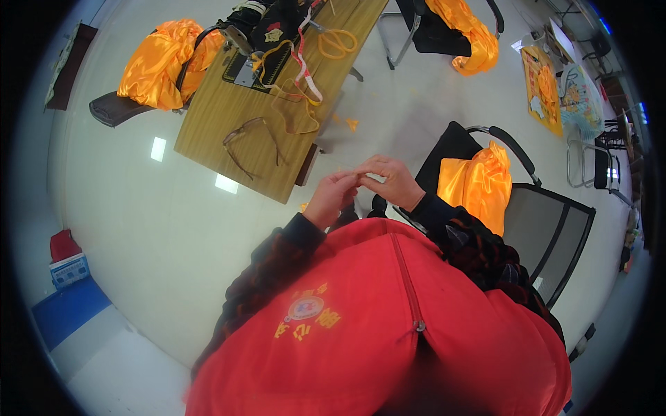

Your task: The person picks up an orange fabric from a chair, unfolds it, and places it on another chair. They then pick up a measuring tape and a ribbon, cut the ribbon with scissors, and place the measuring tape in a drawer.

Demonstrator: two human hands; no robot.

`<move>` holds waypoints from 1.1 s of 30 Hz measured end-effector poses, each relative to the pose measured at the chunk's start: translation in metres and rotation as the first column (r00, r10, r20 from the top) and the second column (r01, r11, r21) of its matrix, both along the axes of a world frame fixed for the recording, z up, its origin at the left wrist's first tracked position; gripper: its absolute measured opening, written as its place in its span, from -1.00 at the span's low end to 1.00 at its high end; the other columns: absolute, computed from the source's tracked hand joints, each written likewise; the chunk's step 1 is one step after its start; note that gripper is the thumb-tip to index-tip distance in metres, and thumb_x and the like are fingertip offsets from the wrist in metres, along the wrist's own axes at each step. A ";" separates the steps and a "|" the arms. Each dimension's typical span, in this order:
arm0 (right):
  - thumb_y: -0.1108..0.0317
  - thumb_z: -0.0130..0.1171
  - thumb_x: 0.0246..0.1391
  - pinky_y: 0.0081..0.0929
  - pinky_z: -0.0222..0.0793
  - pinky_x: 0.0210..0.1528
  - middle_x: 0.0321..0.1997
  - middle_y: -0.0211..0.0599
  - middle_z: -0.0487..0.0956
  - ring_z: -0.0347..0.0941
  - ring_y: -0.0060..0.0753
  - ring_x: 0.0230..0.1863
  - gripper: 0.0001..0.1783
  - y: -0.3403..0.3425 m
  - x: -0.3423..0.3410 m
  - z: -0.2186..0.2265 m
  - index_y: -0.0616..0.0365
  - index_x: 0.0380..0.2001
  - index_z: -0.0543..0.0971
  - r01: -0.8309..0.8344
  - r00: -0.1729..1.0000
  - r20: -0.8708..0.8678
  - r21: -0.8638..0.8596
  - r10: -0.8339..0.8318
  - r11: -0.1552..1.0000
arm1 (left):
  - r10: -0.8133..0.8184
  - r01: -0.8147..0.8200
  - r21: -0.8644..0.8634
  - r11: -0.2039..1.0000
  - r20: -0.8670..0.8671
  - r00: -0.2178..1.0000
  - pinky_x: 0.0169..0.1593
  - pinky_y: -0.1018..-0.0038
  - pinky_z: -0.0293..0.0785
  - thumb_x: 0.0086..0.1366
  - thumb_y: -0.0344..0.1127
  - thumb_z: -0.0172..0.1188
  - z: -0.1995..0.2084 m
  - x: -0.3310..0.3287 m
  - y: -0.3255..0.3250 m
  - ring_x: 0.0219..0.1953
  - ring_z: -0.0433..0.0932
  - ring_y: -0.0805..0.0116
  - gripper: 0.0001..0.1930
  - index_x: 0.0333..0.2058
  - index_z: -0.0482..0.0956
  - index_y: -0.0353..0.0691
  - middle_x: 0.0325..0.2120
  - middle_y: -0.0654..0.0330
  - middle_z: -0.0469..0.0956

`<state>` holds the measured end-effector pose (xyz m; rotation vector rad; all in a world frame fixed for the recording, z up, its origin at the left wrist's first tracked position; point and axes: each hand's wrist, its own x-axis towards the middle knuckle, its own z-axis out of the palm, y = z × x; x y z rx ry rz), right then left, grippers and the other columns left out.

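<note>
The left hand (331, 199) and right hand (393, 182) meet at pinched fingertips, seemingly busy with fine finger work — whether they grip anything small, I cannot tell. Orange cloth (479, 184) lies on a chair (541, 225) right of the right hand; the next move likely wants a steady pinch.

From my remote spot I've got the left hand (331, 196) and right hand (393, 182) meeting just off the table (208, 139), which runs ahead and left of them. Glasses (244, 128) lie on its near end, sewing machine (277, 28) farther up, tape measure (303, 66) beside that. Right of the hands I see a chair (548, 229) with cloth (479, 182) on it. Scraps (352, 125) lie on the floor (139, 201) ahead.
</note>
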<state>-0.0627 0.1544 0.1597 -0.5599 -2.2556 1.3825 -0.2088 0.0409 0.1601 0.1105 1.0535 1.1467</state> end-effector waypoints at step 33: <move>0.15 0.05 0.12 -0.70 0.24 -0.36 -0.22 -0.52 0.51 0.28 -0.69 -0.35 -0.61 0.008 0.031 -0.023 0.06 -0.01 0.43 0.469 0.877 0.383 -0.558 -0.288 0.684 | 0.124 0.317 0.104 0.943 -0.991 -0.042 -0.13 0.27 0.33 -0.01 -0.38 0.24 -0.048 0.001 0.011 -0.20 0.42 0.17 -0.92 -0.47 0.58 -0.14 -0.47 0.20 0.50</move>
